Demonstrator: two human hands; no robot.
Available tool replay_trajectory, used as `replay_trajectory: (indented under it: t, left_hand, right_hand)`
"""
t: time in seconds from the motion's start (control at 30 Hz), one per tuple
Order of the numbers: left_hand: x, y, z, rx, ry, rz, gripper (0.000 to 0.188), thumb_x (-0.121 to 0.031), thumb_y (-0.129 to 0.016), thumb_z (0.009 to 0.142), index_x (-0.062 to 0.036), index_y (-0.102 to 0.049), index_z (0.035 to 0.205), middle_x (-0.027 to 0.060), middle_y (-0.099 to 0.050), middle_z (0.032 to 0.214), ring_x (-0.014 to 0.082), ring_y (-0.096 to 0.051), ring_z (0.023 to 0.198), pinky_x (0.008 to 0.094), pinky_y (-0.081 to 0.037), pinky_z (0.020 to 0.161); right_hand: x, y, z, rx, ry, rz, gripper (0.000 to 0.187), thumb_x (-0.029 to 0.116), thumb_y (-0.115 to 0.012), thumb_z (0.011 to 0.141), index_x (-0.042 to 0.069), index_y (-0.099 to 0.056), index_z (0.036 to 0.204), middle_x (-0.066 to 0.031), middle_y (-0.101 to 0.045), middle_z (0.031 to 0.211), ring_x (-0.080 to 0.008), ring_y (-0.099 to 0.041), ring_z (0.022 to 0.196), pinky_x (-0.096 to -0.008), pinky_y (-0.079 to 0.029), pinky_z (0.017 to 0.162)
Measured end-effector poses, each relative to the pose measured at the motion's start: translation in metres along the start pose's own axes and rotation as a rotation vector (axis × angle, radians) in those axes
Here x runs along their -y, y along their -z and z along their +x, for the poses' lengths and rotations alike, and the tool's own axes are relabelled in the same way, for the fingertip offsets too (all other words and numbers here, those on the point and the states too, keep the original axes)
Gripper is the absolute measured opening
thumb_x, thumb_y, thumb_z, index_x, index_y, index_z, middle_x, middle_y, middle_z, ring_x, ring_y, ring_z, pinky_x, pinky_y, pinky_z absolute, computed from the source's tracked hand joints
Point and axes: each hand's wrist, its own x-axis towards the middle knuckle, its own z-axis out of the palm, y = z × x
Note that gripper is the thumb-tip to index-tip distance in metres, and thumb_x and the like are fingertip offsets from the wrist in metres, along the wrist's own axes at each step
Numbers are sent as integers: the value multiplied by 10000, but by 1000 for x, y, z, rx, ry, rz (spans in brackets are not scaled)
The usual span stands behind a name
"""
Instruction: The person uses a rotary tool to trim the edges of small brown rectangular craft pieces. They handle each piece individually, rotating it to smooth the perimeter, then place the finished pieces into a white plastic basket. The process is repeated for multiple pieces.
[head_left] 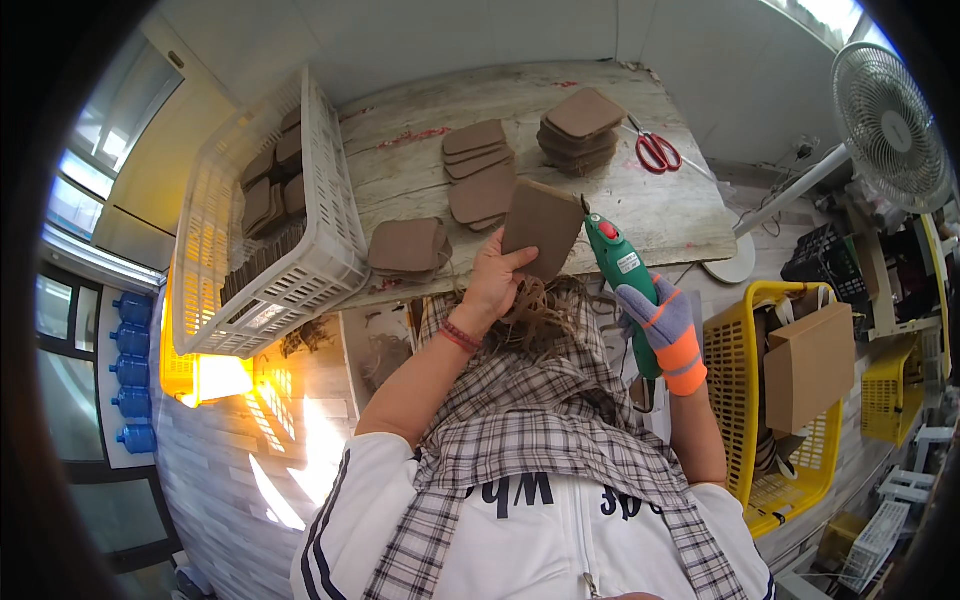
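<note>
My bare left hand (492,277) grips a flat brown piece with rounded corners (540,228), holding it up over the near edge of the table. In my right hand (660,322), which wears a grey and orange glove, is a green handheld power tool (620,262) with a red button. The tool's dark tip points up and lies at or close to the right edge of the brown piece; whether they touch I cannot tell. Thin brown trimmings (535,308) lie in my lap. Stacks of similar brown pieces (482,193) rest on the table, with a taller stack (580,120) behind.
A white plastic crate (345,225) with more brown pieces stands at the left. Red-handled scissors (657,152) lie on the worn table (400,110). To the right are a yellow basket (735,370) holding a cardboard box (810,365) and a standing fan (890,125).
</note>
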Motion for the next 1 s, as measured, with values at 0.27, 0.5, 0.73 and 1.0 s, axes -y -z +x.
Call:
replay_trajectory:
  t: [0.27,0.5,0.73,1.0]
  left_hand:
    - [-60,24,-6,96,165,524,448,74,-614,778,11,-547,1217,41,-643,1047,93,-609,887,237,-505,779]
    - [-51,36,-15,138,353,544,435,71,-617,759,21,-561,1187,40,-643,1032,102,-608,880,248,-499,784]
    - [-68,21,-25,79,319,721,338,79,-617,751,15,-590,1081,40,-631,980,105,-594,891,260,-493,768]
    - [-84,49,-17,4,92,679,198,15,-709,732,-40,-615,897,-8,-638,799,71,-595,706,223,-490,662]
  right_hand:
    - [-6,6,-14,111,-23,-195,403,237,-744,783,-18,-581,1050,-29,-620,719,-60,-554,570,-209,-448,507]
    - [-23,-6,-10,119,-1,-134,436,252,-746,778,-25,-567,1063,-15,-601,719,-53,-532,561,-204,-440,487]
    - [-16,-10,-7,185,-18,-127,362,242,-725,798,-8,-585,1018,1,-575,693,-48,-514,558,-203,-425,489]
    - [-24,-4,-5,286,-53,-141,300,253,-717,804,3,-621,941,9,-568,694,-40,-485,598,-205,-408,543]
